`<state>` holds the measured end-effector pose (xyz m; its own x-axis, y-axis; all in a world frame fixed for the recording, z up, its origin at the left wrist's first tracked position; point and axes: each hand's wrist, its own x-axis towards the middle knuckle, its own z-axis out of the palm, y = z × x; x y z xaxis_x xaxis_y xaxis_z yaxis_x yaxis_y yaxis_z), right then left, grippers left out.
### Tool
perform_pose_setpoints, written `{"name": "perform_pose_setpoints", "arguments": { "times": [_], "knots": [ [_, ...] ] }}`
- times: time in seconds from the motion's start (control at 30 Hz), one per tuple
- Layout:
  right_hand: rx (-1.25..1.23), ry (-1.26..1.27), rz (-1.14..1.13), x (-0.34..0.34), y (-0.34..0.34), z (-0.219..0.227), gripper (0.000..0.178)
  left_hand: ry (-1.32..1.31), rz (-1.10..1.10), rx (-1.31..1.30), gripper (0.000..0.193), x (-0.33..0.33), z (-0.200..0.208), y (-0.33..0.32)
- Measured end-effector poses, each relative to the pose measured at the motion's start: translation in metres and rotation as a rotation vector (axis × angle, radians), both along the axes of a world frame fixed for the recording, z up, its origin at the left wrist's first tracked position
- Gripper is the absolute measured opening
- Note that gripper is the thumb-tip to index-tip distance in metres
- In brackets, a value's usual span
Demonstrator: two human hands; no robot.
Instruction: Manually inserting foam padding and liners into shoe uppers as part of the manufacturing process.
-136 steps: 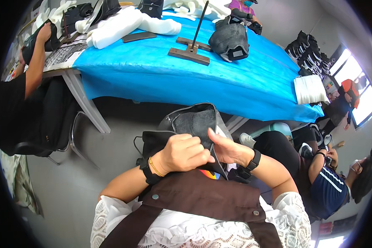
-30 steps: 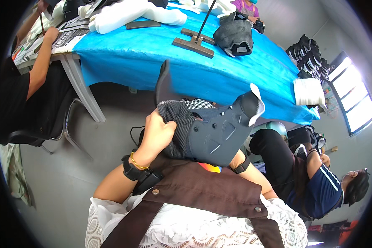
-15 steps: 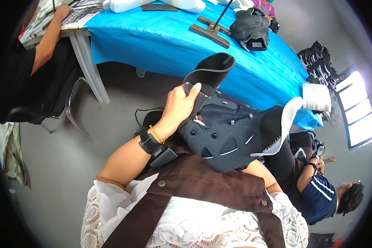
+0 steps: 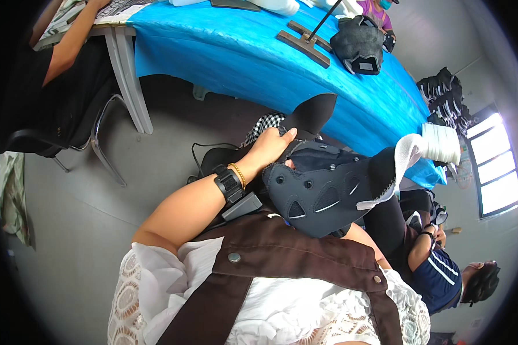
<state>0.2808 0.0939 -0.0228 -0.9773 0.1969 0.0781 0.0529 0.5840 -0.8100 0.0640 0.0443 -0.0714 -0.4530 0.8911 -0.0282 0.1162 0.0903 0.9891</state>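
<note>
A dark grey padded fabric piece (image 4: 319, 192) lies across my front, with triangular cutouts, round eyelets and a white fuzzy edge (image 4: 406, 164) at its right end. My left hand (image 4: 270, 148) is closed on its left edge, thumb on top, below a black curved flap (image 4: 315, 115) that sticks up. A bit of skin shows through an opening beside the left hand; I cannot tell which part it is. Behind the piece, my right forearm (image 4: 367, 241) goes under it, and the fingers of my right hand are hidden.
A blue-covered table (image 4: 213, 52) stands ahead, bearing a metal stand (image 4: 305, 43) and a black padded item (image 4: 360, 45). A white spool (image 4: 440, 142) is at the right. Co-workers sit left (image 4: 69, 63) and right (image 4: 437, 276). A chair (image 4: 101, 138) stands at left.
The black flap has turned, showing its flat outer side instead of its hollow. My left hand has shifted slightly right and down with the piece, and checked cloth shows behind it.
</note>
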Motion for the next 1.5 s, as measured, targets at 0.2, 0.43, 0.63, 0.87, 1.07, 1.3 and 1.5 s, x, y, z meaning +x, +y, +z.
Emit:
{"name": "perform_pose_setpoints", "arguments": {
  "times": [0.2, 0.43, 0.63, 0.87, 1.07, 1.3, 1.5],
  "knots": [
    [-0.475, -0.015, -0.079, -0.004, 0.005, -0.007, 0.045, -0.084, 0.153, -0.01, 0.067, -0.003, -0.012, -0.002],
    [-1.015, 0.022, -0.139, -0.011, 0.015, -0.015, 0.044, -0.25, -0.012, 0.208, 0.045, -0.039, 0.039, -0.038],
    [-1.13, 0.037, -0.125, -0.008, 0.014, -0.023, 0.043, 0.485, 0.202, 0.129, 0.04, -0.055, 0.043, -0.044],
    [-1.222, 0.081, -0.117, 0.015, 0.015, -0.038, 0.042, 0.023, 0.126, 0.324, 0.03, -0.037, 0.045, -0.035],
    [-1.287, 0.081, 0.027, -0.004, 0.003, -0.059, 0.042, 1.033, 0.418, 0.191, 0.036, -0.038, 0.039, -0.064],
    [-1.336, 0.039, 0.1, -0.028, -0.002, -0.061, 0.041, 0.306, 0.363, 0.114, 0.033, -0.065, -0.01, -0.088],
    [-1.46, 0.001, 0.007, -0.03, 0.02, -0.059, 0.041, -0.161, -0.134, 0.235, 0.033, -0.021, -0.002, -0.153]
  ]
}}
